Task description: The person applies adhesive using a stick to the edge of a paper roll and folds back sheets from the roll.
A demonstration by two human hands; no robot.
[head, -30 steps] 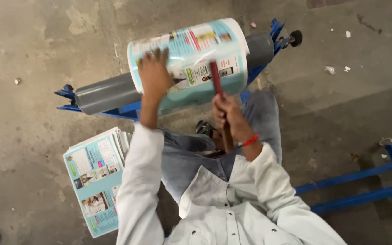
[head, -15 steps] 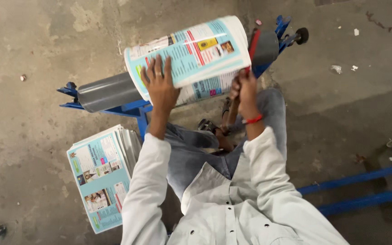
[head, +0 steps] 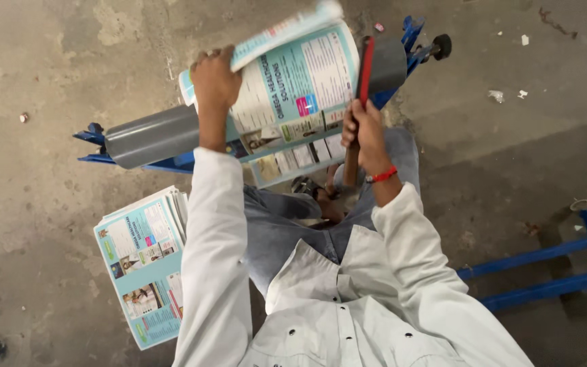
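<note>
Beside the grey pipe (head: 151, 134), nearest, a stack of printed sheets (head: 145, 261) lies on the floor. Right hand (head: 365, 132) grips a red-edged stick (head: 363, 75); left hand (head: 213, 78) clasps the sheet (head: 293, 95) curling over the pipe, keeping it wrapped.

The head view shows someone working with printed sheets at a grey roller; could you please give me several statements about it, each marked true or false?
1. The left hand grips the edge of the teal printed paper sheet draped over the grey plastic cylinder. True.
2. The right hand is empty. False: it holds a red-bladed tool with a wooden handle against the sheet.
3. A stack of teal printed sheets lies on the concrete floor by the person's left side. True.
4. The cylinder rests on a yellow wooden stand. False: it sits on a blue metal frame.
5. A red band circles the right wrist. True.
</note>
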